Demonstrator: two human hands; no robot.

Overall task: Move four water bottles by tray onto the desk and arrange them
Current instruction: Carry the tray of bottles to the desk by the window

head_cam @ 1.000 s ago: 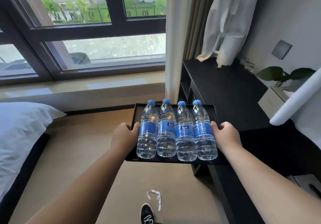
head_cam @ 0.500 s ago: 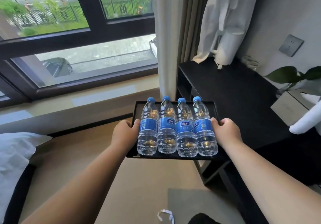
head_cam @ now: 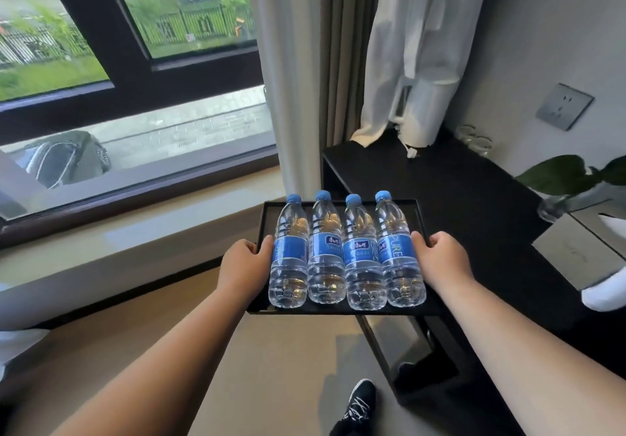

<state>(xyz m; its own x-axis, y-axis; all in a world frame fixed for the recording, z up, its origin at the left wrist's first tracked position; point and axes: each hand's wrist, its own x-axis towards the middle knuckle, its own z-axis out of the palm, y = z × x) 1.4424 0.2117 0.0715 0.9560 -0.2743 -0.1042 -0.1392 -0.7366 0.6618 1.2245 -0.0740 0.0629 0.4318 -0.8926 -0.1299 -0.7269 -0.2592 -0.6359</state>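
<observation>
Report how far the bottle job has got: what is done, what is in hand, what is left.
Done: all four water bottles lie side by side on the black tray. In hand: the left hand and right hand grip the tray's two sides and hold it in the air, at the near corner of the dark desk. Left: set the tray down on the desk, then arrange the bottles there; none is on the desk yet.

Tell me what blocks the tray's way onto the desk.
Nothing visible does. The tray, held at its sides by the left hand and right hand, already overhangs the desk; the dark top just beyond it is bare.
</observation>
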